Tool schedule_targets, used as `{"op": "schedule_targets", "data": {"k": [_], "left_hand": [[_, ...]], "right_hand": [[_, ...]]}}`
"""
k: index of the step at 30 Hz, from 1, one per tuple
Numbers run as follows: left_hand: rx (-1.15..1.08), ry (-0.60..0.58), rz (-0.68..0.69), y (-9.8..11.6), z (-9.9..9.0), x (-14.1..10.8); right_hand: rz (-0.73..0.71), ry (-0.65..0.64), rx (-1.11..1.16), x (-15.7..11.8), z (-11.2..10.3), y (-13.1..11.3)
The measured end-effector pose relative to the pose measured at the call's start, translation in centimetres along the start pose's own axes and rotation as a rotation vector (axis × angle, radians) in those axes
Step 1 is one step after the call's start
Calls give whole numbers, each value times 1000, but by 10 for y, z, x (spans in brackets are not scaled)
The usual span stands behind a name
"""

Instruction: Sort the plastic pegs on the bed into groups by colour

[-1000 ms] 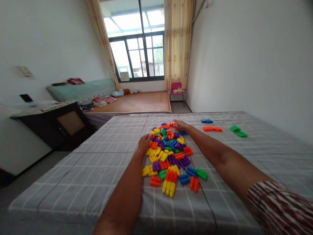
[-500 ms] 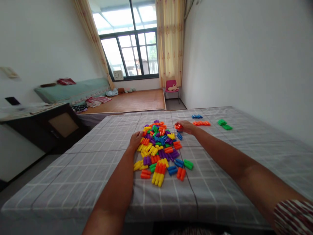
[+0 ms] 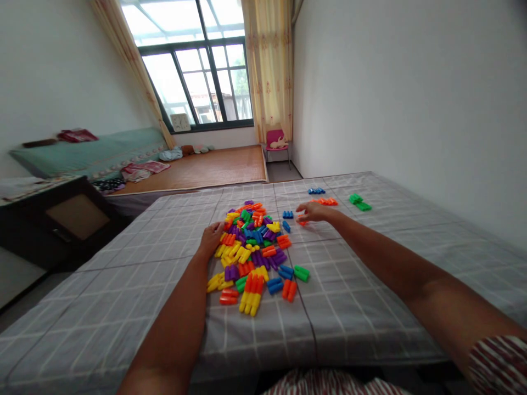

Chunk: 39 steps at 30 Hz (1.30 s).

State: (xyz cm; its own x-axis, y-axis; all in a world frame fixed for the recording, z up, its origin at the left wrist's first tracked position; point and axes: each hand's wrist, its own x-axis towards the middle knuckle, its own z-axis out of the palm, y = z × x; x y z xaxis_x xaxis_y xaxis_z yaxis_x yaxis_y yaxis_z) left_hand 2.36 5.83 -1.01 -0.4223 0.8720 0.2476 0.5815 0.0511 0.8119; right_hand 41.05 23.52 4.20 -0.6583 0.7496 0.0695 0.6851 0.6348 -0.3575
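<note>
A pile of orange, yellow, purple, green and blue plastic blocks (image 3: 255,236) lies on the grey checked cloth. My left hand (image 3: 213,236) rests at the pile's left edge, its fingers against the blocks; whether it grips one is hidden. Right of the pile, my right hand (image 3: 313,211) has its fingers over an orange block (image 3: 302,220), thumb side toward the pile. Just left of those fingers lies a small blue block (image 3: 287,214). Behind the hand is a row of orange blocks (image 3: 329,202).
Farther back are a blue row (image 3: 316,191) and green blocks (image 3: 360,202). A bed (image 3: 222,167) and a pink chair (image 3: 275,140) stand beyond the table. At the left is a dark cabinet (image 3: 61,219).
My right hand has moved right relative to the pile with the orange block, uncovering the blue block. The head view has turned slightly right. My left hand remains at the pile.
</note>
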Motion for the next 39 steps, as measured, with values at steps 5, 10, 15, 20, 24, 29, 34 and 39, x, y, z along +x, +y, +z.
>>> {"op": "schedule_targets", "data": {"k": [5,10,15,20,24,29,34,39], "left_hand": [[-29,-27,-6,0,0,-1],[-42,-29,-2,1,0,-2],[-5,-14,3,1,-2,0],[11,-12,-2,4,-4,0],[-5,-4,-24,5,-4,0],[-6,-12,-17,4,-4,1],[-11,-15,-21,2,-4,2],[1,-10,-14,1,-4,2]], "right_hand": [[19,-75,145,-1,-14,18],[-84,-357,164,-12,-7,15],[-94,-249,92,-21,9,9],[-90,-190,84,-14,10,27],[28,123,51,3,-20,63],[216,271,-93,26,-44,105],[170,148,-180,38,-26,112],[211,83,-233,42,-13,107]]}}
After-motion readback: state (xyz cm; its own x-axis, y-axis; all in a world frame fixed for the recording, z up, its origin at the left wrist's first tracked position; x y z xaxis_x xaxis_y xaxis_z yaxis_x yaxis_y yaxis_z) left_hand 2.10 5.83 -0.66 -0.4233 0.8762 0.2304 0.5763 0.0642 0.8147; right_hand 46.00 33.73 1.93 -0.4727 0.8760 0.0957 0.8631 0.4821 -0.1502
